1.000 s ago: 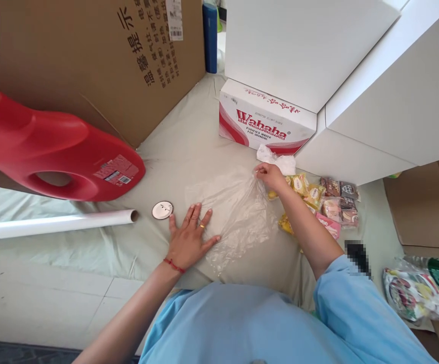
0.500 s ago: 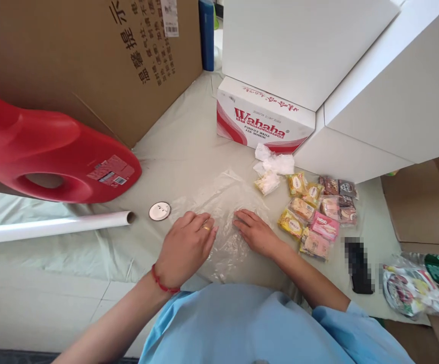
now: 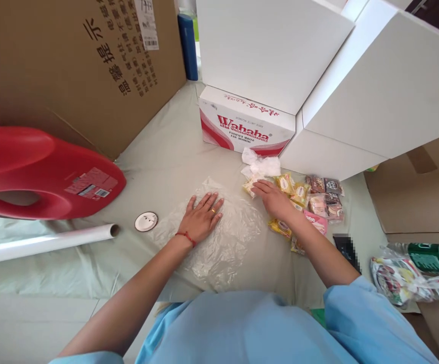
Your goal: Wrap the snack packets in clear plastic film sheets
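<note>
A thin clear plastic bag lies spread and wrinkled on the cloth-covered surface. My left hand rests flat on it with the fingers apart. Over to the right, my right hand has its fingers stretched out at the edge of a small pale yellow packet; whether they touch it I cannot tell. Several wrapped snacks lie beside and partly under that forearm, among them a yellow packet, a pink packet and brown packets. Crumpled white plastic sits just behind my right fingertips.
A round white disc, a white tube and a red jug are on the left. Behind stand a large cardboard box, a Wahaha carton and white panels. A dark phone and green-labelled bottle lie right.
My right hand has left the plastic bag and moved right to the snack packets. My left hand has flattened out on the bag, fingers spread. The camera view has shifted slightly.
</note>
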`<state>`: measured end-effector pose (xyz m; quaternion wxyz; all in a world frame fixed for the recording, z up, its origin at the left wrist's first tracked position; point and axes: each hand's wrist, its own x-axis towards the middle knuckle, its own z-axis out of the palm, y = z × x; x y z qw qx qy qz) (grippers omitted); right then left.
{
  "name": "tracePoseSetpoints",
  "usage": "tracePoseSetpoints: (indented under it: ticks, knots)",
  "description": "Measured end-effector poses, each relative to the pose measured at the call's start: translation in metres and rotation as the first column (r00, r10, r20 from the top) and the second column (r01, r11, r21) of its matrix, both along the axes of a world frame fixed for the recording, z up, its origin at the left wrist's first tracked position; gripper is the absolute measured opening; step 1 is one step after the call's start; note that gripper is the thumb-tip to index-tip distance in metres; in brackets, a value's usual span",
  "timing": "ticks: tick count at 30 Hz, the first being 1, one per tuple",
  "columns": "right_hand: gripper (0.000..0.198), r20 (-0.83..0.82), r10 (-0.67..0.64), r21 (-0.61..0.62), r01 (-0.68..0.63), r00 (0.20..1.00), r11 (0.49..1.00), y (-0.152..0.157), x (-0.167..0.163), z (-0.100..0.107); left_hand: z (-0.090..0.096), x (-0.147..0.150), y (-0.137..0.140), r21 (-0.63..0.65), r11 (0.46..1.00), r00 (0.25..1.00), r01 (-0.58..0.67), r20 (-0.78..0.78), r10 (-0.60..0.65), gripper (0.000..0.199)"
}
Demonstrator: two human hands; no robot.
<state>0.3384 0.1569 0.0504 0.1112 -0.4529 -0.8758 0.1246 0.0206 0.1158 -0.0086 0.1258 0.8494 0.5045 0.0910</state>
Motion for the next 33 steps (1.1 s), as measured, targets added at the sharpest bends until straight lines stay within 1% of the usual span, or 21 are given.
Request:
tracePoseSetpoints:
  ticks: [3,5,11,15,18,20,22,24,25,27,29,30,31,33]
  knots:
    - [0.063,0.116,0.044,-0.032,-0.04,0.992,0.999,0.027,0.006,-0.011,0.003,0.001,-0.001,-0.019,1.0,1.0,0.006,-0.008,-0.006,0.055]
    - [0.066,0.148,0.044,-0.014,-0.042,0.988,0.999,0.038,0.005,-0.018,0.004,0.0,0.0,-0.022,1.0,1.0,0.01,-0.011,-0.01,0.055]
    - [0.05,0.19,-0.087,0.142,0.06,0.978,0.988,0.053,-0.009,-0.025,0.004,0.0,0.001,-0.001,1.0,1.0,0.002,-0.02,-0.002,0.056]
    - [0.044,0.182,-0.084,0.202,0.047,0.98,0.978,0.06,-0.02,-0.019,0.008,0.001,0.001,-0.02,1.0,0.997,0.001,-0.077,-0.002,0.057]
    - [0.047,0.065,-0.108,0.244,0.089,0.992,0.966,0.056,-0.018,-0.001,0.009,0.001,0.001,-0.032,0.999,0.995,-0.004,-0.098,0.001,0.057]
    - [0.05,-0.057,-0.104,0.285,0.116,0.993,0.952,0.05,-0.003,0.018,0.009,0.001,0.001,-0.03,1.0,0.996,-0.005,-0.089,0.003,0.057]
    - [0.053,-0.142,-0.116,0.324,0.157,0.983,0.933,0.045,0.023,0.039,0.008,0.0,0.001,-0.023,1.0,0.997,-0.006,-0.072,0.005,0.057]
    - [0.058,-0.136,-0.216,0.339,0.25,0.967,0.907,0.044,0.059,0.056,0.007,0.0,0.0,-0.017,1.0,0.998,-0.008,-0.056,0.007,0.056]
    - [0.059,-0.083,-0.28,0.323,0.292,0.956,0.9,0.045,0.079,0.061,0.007,0.0,0.0,-0.015,1.0,0.999,-0.008,-0.05,0.007,0.056]
    - [0.063,0.095,-0.385,0.252,0.352,0.918,0.901,0.049,0.116,0.062,0.007,0.0,0.001,-0.013,1.0,0.999,-0.009,-0.043,0.008,0.056]
    - [0.067,0.264,-0.429,0.167,0.398,0.864,0.902,0.056,0.143,0.054,0.007,0.0,0.001,-0.015,1.0,0.999,-0.007,-0.041,0.006,0.057]
    - [0.07,0.313,-0.434,0.132,0.414,0.845,0.901,0.06,0.151,0.049,0.008,0.0,0.001,-0.018,1.0,0.999,-0.007,-0.04,0.006,0.057]
    - [0.073,0.332,-0.434,0.104,0.424,0.838,0.899,0.064,0.157,0.043,0.008,0.0,0.001,-0.02,1.0,0.999,-0.008,-0.039,0.007,0.058]
    - [0.076,0.298,-0.434,0.054,0.439,0.85,0.897,0.073,0.161,0.032,0.008,0.0,0.001,-0.024,1.0,0.999,-0.011,-0.039,0.01,0.058]
